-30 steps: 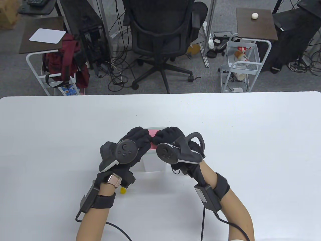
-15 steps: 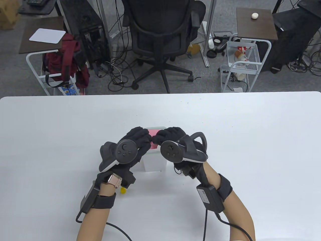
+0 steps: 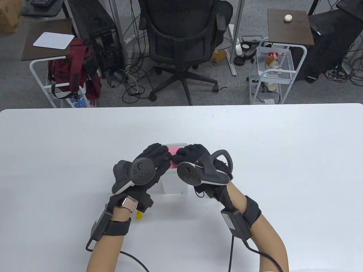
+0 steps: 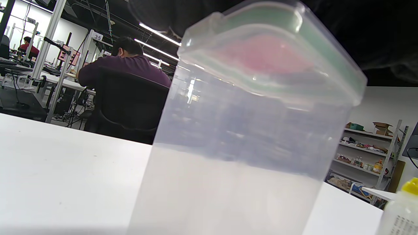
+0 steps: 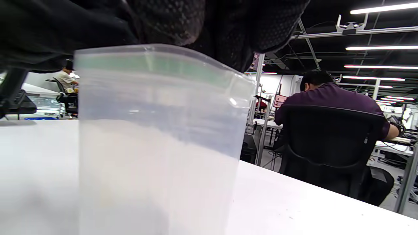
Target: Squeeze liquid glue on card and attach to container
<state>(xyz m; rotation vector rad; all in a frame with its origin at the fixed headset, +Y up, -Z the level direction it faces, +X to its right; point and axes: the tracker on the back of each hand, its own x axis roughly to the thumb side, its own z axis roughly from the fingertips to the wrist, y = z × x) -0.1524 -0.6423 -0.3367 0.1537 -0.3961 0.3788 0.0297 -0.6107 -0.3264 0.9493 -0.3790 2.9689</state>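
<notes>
A translucent container [image 3: 174, 184] with a green-sealed lid stands on the white table. A pink card [image 3: 173, 149] lies on its lid. My left hand [image 3: 159, 157] and right hand [image 3: 189, 152] both rest on top of the lid, fingertips pressing on the card, and hide most of it. The left wrist view shows the container [image 4: 248, 147] close up with the card [image 4: 261, 54] pink through the lid. The right wrist view shows the container [image 5: 156, 140] with my gloved fingers [image 5: 183, 23] on its top. The glue bottle's yellow cap [image 3: 139, 215] shows under my left wrist.
The glue bottle [image 4: 401, 212] stands on the table just beside the container, on my side. The table's far edge [image 3: 181, 105] borders an office chair [image 3: 181, 36] and carts on the floor.
My right hand rocked slightly to the right and came back. The left hand, the card and the container have stayed where they were.
</notes>
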